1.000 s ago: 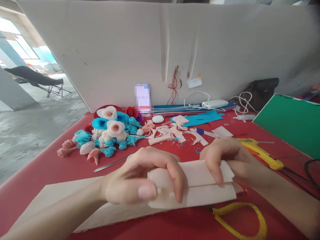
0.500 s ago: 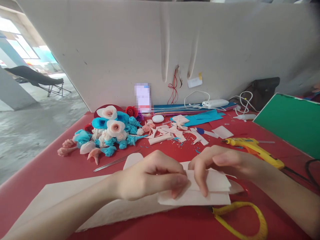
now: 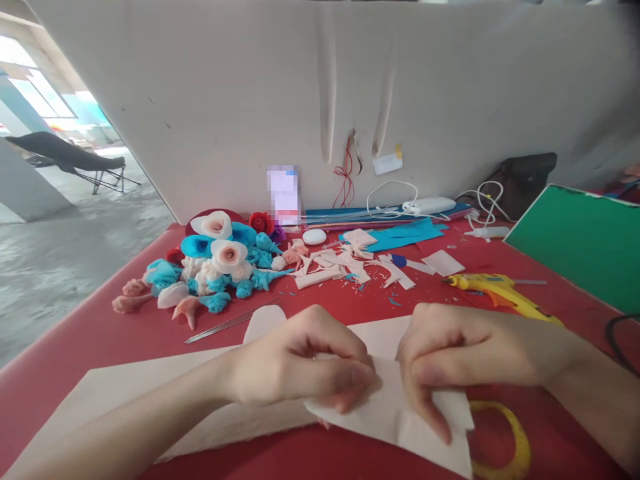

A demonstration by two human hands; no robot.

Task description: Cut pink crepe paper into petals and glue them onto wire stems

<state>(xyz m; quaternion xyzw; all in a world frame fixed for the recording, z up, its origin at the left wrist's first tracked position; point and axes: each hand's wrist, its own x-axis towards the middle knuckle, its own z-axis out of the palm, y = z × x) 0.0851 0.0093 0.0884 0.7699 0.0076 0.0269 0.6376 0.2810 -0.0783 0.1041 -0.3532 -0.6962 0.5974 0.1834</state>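
A pale pink sheet of crepe paper (image 3: 387, 417) lies between my hands at the front of the table. My left hand (image 3: 320, 363) pinches its left part between thumb and bent fingers. On its right part rests my right hand (image 3: 450, 363), thumb against the curled fingers and one finger stretched down over the paper near its right edge. Under my left forearm a larger pale sheet (image 3: 115, 393) is spread out. Behind my left hand lies a rounded pale paper piece (image 3: 265, 321). A yellow-wrapped loop handle (image 3: 520, 433) shows beside the paper, partly covered by it.
Paper flowers (image 3: 215, 260) are heaped at the left, with thin wires (image 3: 220, 325) before them. Paper scraps (image 3: 345, 263) lie mid-table. A yellow glue gun (image 3: 500, 290) and a green board (image 3: 575, 247) are at the right. A phone (image 3: 284, 193) leans on the back wall.
The folded pale paper has been opened out, its lower part now reaching closer to me. My right hand has shifted right, its fingers curling more. My left hand stays nearly in place.
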